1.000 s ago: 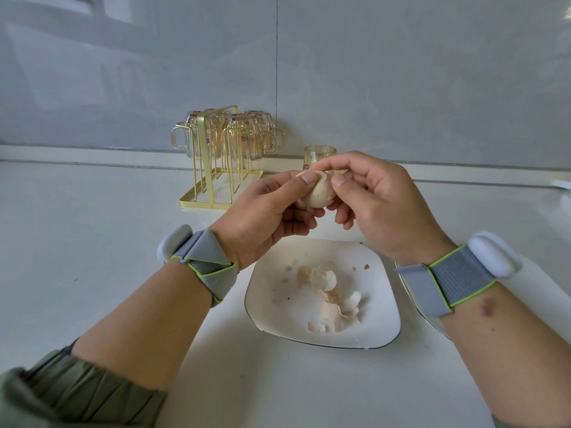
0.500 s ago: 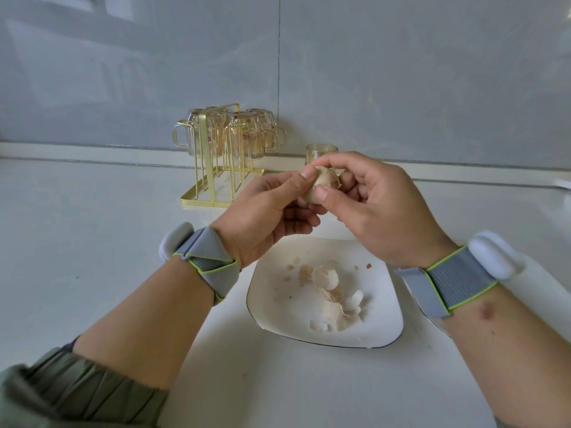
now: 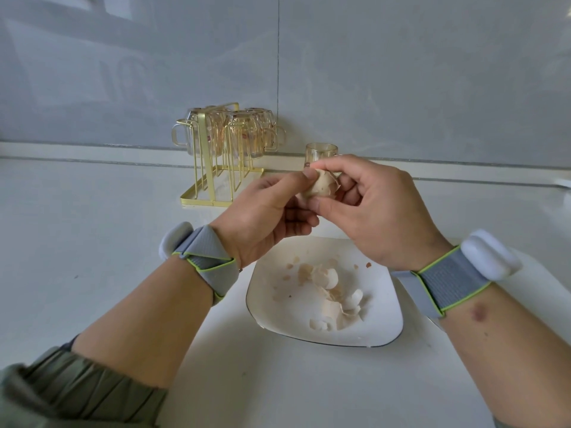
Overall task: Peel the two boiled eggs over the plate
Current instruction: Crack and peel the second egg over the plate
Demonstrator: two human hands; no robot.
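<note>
Above glossy square plate [image 3: 386, 304], both hands' fingers [image 3: 327, 208] pinching brittle, jagged eggshell-covered egg [image 3: 321, 188]

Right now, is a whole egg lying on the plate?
No, the plate holds only shell pieces; both hands hold the egg above it.

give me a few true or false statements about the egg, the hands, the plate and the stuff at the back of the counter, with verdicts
1. Both hands hold the egg above the counter. True: the left hand and the right hand both pinch it.
2. The plate holds a whole unpeeled egg. False: only shell pieces lie on it.
3. The egg is fully peeled. False: cracked shell still clings to it.
4. A gold rack with glass cups stands by the wall. True.
5. The single glass lies tipped over. False: it stands upright beside the rack.
</note>
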